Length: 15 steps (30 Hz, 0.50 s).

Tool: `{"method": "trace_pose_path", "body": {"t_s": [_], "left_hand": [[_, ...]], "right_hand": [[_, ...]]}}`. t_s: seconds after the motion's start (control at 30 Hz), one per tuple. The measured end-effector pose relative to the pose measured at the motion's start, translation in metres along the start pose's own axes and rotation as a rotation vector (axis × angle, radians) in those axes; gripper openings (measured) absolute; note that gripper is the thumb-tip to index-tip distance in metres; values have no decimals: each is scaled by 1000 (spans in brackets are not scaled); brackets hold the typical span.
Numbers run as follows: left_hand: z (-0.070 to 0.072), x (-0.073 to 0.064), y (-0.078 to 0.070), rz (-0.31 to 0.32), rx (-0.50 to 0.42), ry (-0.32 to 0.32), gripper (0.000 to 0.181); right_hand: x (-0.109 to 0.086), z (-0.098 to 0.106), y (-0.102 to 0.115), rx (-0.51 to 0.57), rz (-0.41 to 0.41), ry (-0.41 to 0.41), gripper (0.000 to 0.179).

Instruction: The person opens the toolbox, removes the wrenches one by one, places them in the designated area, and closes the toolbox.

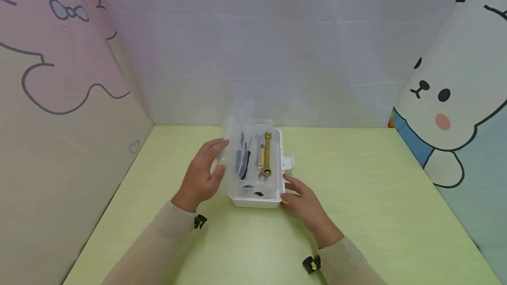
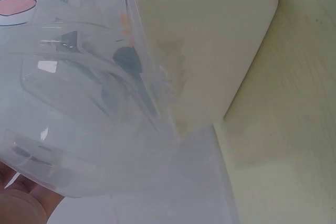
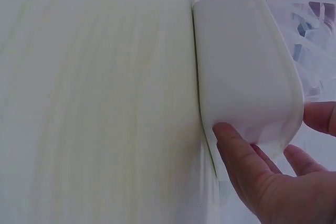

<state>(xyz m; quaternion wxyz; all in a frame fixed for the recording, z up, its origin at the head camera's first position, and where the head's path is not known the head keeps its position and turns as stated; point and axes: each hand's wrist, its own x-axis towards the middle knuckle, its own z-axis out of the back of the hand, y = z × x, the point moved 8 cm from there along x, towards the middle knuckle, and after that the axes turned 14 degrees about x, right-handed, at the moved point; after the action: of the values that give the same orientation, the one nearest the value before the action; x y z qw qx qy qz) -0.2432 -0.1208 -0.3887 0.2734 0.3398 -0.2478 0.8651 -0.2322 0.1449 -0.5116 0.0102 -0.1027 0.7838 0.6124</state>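
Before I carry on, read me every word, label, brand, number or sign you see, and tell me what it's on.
No word, brand or number is readable.
Gold wrench: faint marks on the shaft, too small to read.
White box: no lettering on the sides that show.
Heart outline on the left wall: a drawing, not text.

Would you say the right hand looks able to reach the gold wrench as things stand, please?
Probably yes: the gold wrench lies in the right side of the box, and the clear lid stands open leftward, apparently leaving it uncovered, though the right hand should first release the box.
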Motion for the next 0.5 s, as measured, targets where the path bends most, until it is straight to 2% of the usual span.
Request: {"method": "trace_pose_path", "body": {"t_s": [0.1,0.23,0.33,0.5], "left_hand": [[2,-6,7,50,-32,-12,64],[2,-16,14,142,-116,-38,49],[2,-23,16,202,-161,-63,50],[4,-30,20,248,-184,-102,50]], "right_hand": [[0,0,0,-4,-3,4,63],[0,0,0,-4,-4,1,62],[0,0,1,-1,0,1,62],[0,0,-1,4,0,-3,62]]}}
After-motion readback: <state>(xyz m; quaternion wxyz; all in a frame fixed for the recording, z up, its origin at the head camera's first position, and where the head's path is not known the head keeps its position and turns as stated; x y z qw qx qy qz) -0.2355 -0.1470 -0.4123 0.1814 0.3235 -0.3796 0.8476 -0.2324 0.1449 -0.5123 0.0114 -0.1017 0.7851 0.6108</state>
